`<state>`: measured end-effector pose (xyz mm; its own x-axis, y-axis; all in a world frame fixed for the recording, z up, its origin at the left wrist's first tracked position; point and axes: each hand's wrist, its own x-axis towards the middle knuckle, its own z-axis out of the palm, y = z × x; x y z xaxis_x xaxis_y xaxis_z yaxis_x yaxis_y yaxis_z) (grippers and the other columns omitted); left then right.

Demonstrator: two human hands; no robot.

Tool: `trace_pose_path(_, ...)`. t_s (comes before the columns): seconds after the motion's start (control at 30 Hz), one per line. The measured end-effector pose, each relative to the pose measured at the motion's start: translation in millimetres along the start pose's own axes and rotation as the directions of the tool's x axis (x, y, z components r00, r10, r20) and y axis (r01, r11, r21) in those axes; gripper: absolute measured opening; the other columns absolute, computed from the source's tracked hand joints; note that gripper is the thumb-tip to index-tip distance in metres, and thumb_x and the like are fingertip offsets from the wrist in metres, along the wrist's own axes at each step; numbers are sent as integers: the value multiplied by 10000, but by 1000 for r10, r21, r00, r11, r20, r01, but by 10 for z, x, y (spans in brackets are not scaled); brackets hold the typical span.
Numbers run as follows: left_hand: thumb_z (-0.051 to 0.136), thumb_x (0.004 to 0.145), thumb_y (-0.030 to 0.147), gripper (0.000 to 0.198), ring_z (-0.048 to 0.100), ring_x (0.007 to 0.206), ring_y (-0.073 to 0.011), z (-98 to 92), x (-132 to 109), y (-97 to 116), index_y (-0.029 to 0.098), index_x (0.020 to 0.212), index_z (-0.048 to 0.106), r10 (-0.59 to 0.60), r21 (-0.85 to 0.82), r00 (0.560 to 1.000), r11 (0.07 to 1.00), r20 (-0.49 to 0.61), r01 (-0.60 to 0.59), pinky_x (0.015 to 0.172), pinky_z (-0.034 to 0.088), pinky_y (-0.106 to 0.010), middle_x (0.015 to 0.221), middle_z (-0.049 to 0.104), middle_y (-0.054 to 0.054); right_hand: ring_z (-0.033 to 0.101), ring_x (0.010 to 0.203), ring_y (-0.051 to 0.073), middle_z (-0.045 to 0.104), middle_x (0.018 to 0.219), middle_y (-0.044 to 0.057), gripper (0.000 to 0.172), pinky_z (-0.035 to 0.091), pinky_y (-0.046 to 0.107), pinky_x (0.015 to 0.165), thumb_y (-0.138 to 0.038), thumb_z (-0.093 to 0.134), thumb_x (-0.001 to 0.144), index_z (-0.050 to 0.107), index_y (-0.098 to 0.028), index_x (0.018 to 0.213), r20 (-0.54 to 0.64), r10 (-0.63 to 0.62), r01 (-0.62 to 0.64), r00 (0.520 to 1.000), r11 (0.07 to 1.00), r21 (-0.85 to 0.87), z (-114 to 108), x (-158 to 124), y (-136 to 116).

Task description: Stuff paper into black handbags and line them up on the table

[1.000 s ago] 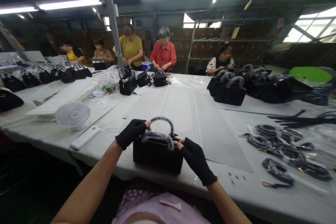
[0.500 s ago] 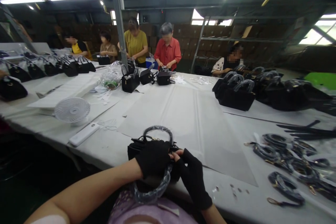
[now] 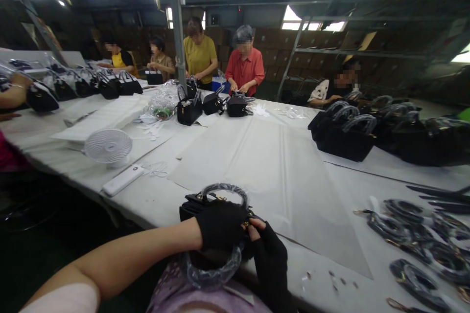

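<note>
A black handbag (image 3: 189,209) rests at the table's near edge, against my body. Its far handle (image 3: 225,187) stands up in clear plastic wrap, and the wrapped near handle (image 3: 215,276) hangs toward my lap. My left hand (image 3: 222,225), in a black fingerless glove, lies across the bag's top with its fingers curled at the right end. Between the fingertips of both hands shows a small gold metal fitting (image 3: 245,224). My right hand (image 3: 270,252), gloved alike, pinches at that fitting from the right, thumb and fingers closed. The left fingers are partly hidden.
At right lie wrapped straps (image 3: 418,279) and small bits (image 3: 334,279); behind them stand black handbags (image 3: 343,139). A white fan (image 3: 108,146) and a white power bank (image 3: 124,179) sit at left. Across the table, co-workers (image 3: 245,63) handle bags beside a metal post (image 3: 177,24).
The view has turned left, so the scene sits farther right. My right hand has shifted slightly, and the gold fitting now shows at the fingertips. A co-worker's arm has come into view at left.
</note>
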<state>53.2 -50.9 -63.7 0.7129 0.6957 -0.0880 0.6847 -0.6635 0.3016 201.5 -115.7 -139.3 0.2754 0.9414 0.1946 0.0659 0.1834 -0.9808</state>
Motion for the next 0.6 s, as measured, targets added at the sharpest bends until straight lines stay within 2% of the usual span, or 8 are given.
trace_pose_path(0.07, 498, 923, 282, 229, 681, 817, -235, -36, 6, -51, 173, 990, 687, 19, 8, 1000, 1000, 3, -19, 725, 495, -315, 933, 725, -96, 688, 943, 237, 752, 1008, 69, 260, 570, 338, 849, -408, 632, 875, 739, -201, 991, 21, -47, 48, 999, 996, -69, -5, 43, -21)
trace_pose_path(0.13, 495, 913, 351, 248, 684, 780, -249, -112, -25, -135, 208, 986, 684, -21, 6, 1000, 1000, -13, 21, 648, 479, -313, 901, 729, -80, 679, 988, 246, 745, 1047, 74, 304, 556, 364, 896, -438, 597, 898, 731, -204, 1039, 22, -69, 72, 997, 987, -146, -2, 80, -42)
trace_pose_path(0.23, 544, 857, 412, 235, 682, 751, -273, -256, -179, -363, 230, 897, 688, -206, 44, 979, 978, 1, 206, 574, 433, -305, 840, 722, -74, 679, 992, 258, 743, 1050, 76, 375, 553, 385, 904, -504, 563, 902, 723, -203, 1059, -12, -57, 52, 998, 967, -248, 7, 120, -46)
trace_pose_path(0.37, 537, 857, 417, 236, 656, 738, -234, -330, -549, -915, 215, 776, 628, -413, -20, 910, 911, -38, 412, 561, 375, -280, 753, 673, -49, 671, 1017, 274, 741, 1057, 81, 425, 529, 407, 942, -546, 552, 880, 719, -200, 1063, -47, -44, 25, 998, 943, -333, 13, 176, 14)
trace_pose_path(0.43, 533, 857, 412, 244, 627, 699, -207, -244, -742, -1252, 206, 733, 576, -500, -119, 863, 863, -74, 490, 551, 359, -270, 695, 627, -32, 669, 1034, 278, 739, 1069, 81, 441, 518, 408, 952, -553, 539, 876, 717, -200, 1074, -50, -53, 31, 997, 931, -364, 20, 218, 43)
trace_pose_path(0.5, 529, 847, 382, 236, 609, 688, -198, -74, -896, -1545, 203, 694, 545, -563, -241, 821, 813, -93, 531, 559, 366, -266, 660, 598, -23, 666, 1056, 276, 737, 1087, 71, 440, 514, 396, 944, -550, 526, 879, 713, -207, 1082, -32, -71, 53, 997, 920, -389, 21, 270, 46)
trace_pose_path(0.6, 542, 832, 354, 232, 617, 711, -189, 209, -1010, -1783, 200, 659, 550, -570, -373, 818, 777, -73, 508, 600, 407, -259, 653, 621, -10, 684, 1012, 257, 745, 1057, 49, 417, 525, 355, 878, -541, 529, 885, 711, -224, 1087, 50, -104, 116, 993, 887, -448, -22, 364, -31)
